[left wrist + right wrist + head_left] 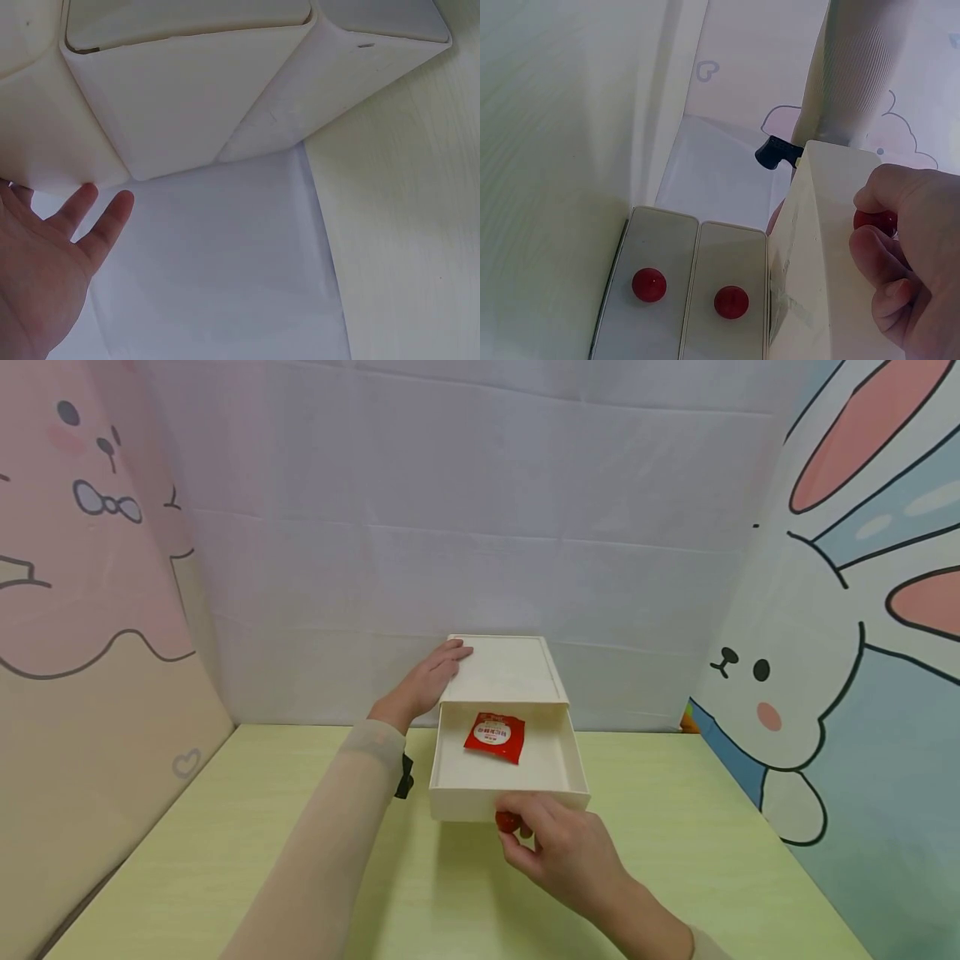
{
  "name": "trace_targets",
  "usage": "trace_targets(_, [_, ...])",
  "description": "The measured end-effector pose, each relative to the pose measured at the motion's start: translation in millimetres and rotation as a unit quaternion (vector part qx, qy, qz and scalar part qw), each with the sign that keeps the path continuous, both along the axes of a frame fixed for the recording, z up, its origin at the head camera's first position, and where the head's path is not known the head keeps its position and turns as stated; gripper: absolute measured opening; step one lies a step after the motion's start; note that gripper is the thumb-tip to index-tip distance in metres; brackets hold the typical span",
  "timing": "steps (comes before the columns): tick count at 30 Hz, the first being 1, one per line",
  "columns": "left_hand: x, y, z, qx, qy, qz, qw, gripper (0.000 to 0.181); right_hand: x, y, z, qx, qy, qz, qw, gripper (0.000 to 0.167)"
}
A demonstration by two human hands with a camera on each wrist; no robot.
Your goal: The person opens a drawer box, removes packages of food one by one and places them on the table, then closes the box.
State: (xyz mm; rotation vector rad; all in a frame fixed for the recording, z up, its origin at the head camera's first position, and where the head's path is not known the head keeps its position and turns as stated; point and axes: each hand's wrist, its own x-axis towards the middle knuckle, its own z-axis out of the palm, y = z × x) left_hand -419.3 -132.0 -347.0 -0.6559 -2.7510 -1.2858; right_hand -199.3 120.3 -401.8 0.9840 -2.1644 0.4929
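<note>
A white drawer cabinet (504, 670) stands at the back of the table, its top drawer (459, 805) pulled out towards me. Inside the drawer lies a small red packet (495, 737) with a white label and printed characters. My right hand (568, 853) pinches the round red drawer knob (507, 822) between thumb and fingers. On the cabinet's top left edge rests my left hand (426, 681), its fingers extended. The left wrist view shows that hand (45, 270) with spread fingers against the cabinet's side.
Two lower drawers, closed, carry a red knob (649, 285) and another red knob (731, 302). The pale green table (645, 835) lies under the cabinet. A white cloth backdrop (465, 527) hangs behind, with cartoon-printed side panels (750, 710). A black object (405, 777) shows beside my left forearm.
</note>
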Motion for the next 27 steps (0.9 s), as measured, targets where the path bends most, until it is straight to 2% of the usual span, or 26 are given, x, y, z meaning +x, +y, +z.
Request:
trace_targets(9, [0.8, -0.7, 0.8, 0.005, 0.000, -0.001, 1.0000, 0.058, 1.4, 0.3, -0.3, -0.002, 0.014, 0.007, 0.9999, 0.038])
trace_targets(27, [-0.1, -0.8, -2.3, 0.008, 0.004, -0.001, 1.0000, 0.058, 4.9, 0.1, -2.7, -0.008, 0.004, 0.016, 0.9998, 0.037])
